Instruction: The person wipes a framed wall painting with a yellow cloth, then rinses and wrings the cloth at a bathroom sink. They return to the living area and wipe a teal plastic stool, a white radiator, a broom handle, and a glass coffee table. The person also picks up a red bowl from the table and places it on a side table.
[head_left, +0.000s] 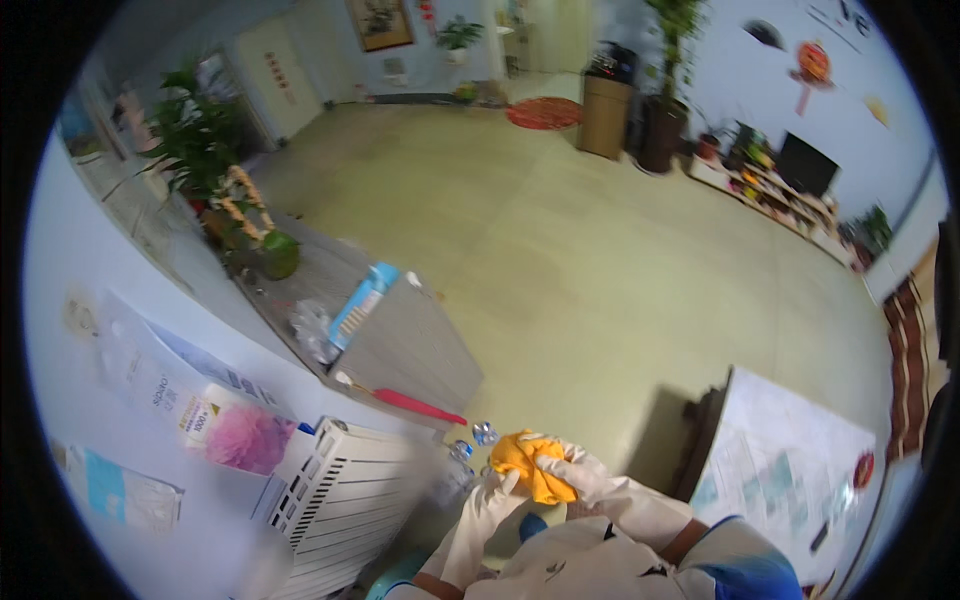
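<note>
An orange cloth (532, 461) is bunched up between my two hands, close in front of my body. My left hand (508, 486), in a long white glove, grips its lower left part. My right hand (574, 474), gloved the same way, holds its right side. Just beyond the cloth, shiny clear bottle-like things (484, 433) stand to the left; what they are exactly cannot be told. A pink-handled brush or duster (416, 405) lies at the near edge of the grey ledge (442, 352).
A white radiator (352, 487) is at my lower left. On the ledge are a blue box (365, 304), plastic wrap (313, 330) and a potted plant (187, 142). A covered table (780, 465) stands at the right. A television bench (772, 195) lines the far wall.
</note>
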